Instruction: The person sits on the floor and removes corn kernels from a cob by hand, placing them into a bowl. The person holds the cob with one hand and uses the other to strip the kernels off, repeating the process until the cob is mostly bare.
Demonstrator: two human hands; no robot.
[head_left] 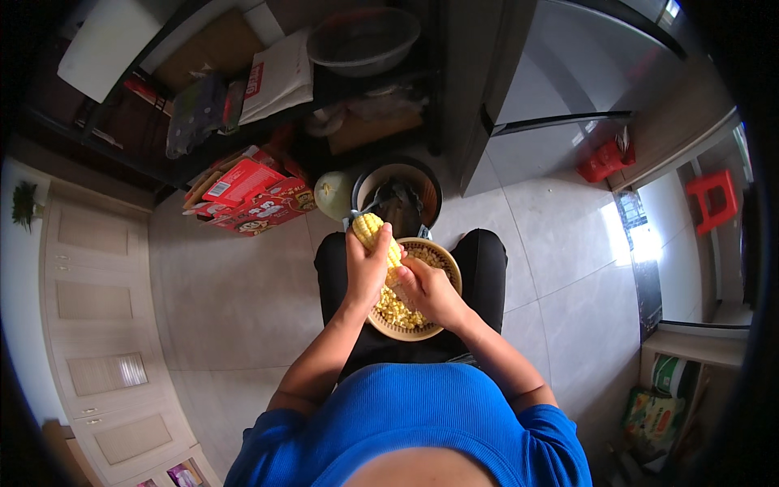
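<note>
Above grey tiles (235, 325), corn (368, 230) is clasped by left hand (366, 265) and right hand (435, 293) over a bowl (403, 334) of kernels (395, 311).

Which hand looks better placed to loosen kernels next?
Probably the right hand: it is at the nearer end of the corn cob, over the basket; the left hand grips farther out.

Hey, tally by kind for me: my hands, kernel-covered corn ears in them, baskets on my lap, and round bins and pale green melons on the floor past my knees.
Hands: 2 (left hand, right hand)
Corn ear: 1
Basket: 1
Round bin: 1
Pale green melon: 1
Total: 6
</note>
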